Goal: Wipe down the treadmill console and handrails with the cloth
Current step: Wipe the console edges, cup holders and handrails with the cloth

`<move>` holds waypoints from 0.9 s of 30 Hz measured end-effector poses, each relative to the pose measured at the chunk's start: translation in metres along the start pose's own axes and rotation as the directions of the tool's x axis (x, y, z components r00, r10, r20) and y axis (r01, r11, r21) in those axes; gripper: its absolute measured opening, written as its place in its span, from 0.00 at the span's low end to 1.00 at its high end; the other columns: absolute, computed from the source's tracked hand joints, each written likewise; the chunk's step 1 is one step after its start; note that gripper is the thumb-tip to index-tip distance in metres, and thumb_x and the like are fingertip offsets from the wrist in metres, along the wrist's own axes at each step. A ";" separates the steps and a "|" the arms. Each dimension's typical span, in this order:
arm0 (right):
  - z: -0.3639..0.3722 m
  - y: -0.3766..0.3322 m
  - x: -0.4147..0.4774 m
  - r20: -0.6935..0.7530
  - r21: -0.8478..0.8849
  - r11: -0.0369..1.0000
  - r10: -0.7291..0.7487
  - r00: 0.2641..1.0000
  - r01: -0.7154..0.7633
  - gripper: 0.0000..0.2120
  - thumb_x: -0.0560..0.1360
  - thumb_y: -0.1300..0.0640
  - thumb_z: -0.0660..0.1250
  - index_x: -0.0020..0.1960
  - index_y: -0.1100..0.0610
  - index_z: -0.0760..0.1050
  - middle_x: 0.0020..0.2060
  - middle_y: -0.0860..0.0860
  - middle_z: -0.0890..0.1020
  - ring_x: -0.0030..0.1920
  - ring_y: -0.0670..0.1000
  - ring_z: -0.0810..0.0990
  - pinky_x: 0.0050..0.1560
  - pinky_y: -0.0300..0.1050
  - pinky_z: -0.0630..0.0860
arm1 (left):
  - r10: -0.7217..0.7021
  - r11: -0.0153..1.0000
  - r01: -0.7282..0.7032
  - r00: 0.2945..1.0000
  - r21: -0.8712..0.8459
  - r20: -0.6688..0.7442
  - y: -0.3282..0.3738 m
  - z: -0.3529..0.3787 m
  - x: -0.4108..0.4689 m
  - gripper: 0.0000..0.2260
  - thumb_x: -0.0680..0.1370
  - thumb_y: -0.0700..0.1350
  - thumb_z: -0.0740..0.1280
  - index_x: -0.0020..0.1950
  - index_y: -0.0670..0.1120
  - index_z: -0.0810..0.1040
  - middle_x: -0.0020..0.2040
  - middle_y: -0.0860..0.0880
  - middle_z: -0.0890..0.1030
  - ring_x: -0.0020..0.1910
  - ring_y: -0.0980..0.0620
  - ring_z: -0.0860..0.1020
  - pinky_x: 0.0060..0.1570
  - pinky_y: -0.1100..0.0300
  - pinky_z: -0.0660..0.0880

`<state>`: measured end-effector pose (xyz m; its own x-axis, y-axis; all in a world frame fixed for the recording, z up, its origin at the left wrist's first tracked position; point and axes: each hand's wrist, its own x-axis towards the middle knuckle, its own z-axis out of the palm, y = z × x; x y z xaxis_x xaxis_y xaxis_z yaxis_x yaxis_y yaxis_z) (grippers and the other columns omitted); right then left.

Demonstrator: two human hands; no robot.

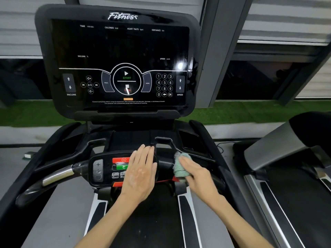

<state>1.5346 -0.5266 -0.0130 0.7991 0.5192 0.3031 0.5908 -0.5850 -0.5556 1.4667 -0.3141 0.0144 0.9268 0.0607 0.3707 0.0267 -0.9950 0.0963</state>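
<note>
**Cloth on the right inner grip, bare palm over the buttons**

A tall glossy black treadmill console screen marked "Fitness" (123, 59) rises ahead, dark but for its printed keys. A second grey-and-black treadmill (286, 158) stands just beside on the right, with a green turf strip (250, 111) beyond.

Dark recessed side pockets (188, 138) flank the console base; what is in them cannot be made out.

The left hand (139, 174) lies flat, fingers straight and close together, on the small black lower control panel (100, 169), covering the right ends of its red and green buttons.

A thin red safety cord (168, 180) runs between the hands.

The crumpled pale green cloth (180, 167) sits on the black right inner handrail (164, 163), under the right hand (197, 174), whose straight, closed-up fingers press it down; the thumb is hidden.

The silver-banded left handrail (59, 174) lies well apart.
</note>
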 end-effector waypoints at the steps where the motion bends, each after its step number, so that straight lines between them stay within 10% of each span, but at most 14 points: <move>1: -0.003 0.003 -0.002 0.001 0.013 0.998 0.066 0.998 -0.066 0.35 0.67 0.70 0.68 0.72 0.52 0.68 0.67 0.44 0.72 0.69 0.49 0.72 0.68 0.56 0.69 | -0.004 1.000 0.004 1.000 -0.005 -0.003 0.001 -0.001 0.000 0.23 0.82 0.47 0.50 0.72 0.38 0.69 0.68 0.41 0.74 0.71 0.42 0.69 0.71 0.46 0.66; 5: -0.005 -0.024 0.024 0.097 0.023 0.999 0.023 0.995 -0.025 0.28 0.73 0.65 0.67 0.71 0.52 0.70 0.68 0.48 0.74 0.67 0.48 0.73 0.69 0.39 0.65 | -0.015 1.000 0.015 1.000 -0.024 -0.005 0.004 -0.002 0.000 0.23 0.82 0.47 0.51 0.72 0.37 0.69 0.68 0.40 0.74 0.71 0.42 0.69 0.71 0.45 0.67; 11: -0.012 -0.043 0.072 0.349 0.140 0.986 0.039 0.936 -0.093 0.19 0.77 0.58 0.65 0.68 0.51 0.74 0.61 0.48 0.80 0.62 0.48 0.76 0.67 0.43 0.68 | -0.019 0.999 0.018 0.999 0.028 0.036 0.004 -0.006 -0.001 0.24 0.82 0.49 0.51 0.74 0.38 0.65 0.72 0.40 0.71 0.73 0.43 0.66 0.72 0.46 0.65; 15: -0.016 -0.024 0.043 0.266 0.138 0.990 -0.008 0.964 -0.030 0.26 0.74 0.66 0.66 0.71 0.52 0.70 0.67 0.48 0.74 0.69 0.44 0.70 0.68 0.28 0.59 | -0.025 1.000 0.025 0.999 -0.008 0.030 0.005 -0.010 0.002 0.25 0.82 0.50 0.51 0.75 0.38 0.64 0.74 0.40 0.68 0.75 0.42 0.64 0.73 0.47 0.63; 27: 0.009 -0.049 0.046 0.163 0.013 0.995 -0.096 0.982 0.095 0.28 0.70 0.65 0.63 0.70 0.57 0.71 0.67 0.49 0.75 0.66 0.45 0.71 0.68 0.30 0.58 | 0.012 0.997 -0.012 1.000 -0.075 0.000 -0.025 -0.014 0.052 0.25 0.83 0.49 0.49 0.74 0.36 0.65 0.73 0.39 0.69 0.74 0.41 0.66 0.71 0.46 0.66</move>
<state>1.5413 -0.4686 0.0210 0.7100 0.6675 0.2244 0.6625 -0.5252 -0.5341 1.5090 -0.2852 0.0444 0.9271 0.0486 0.3716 -0.0126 -0.9869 0.1606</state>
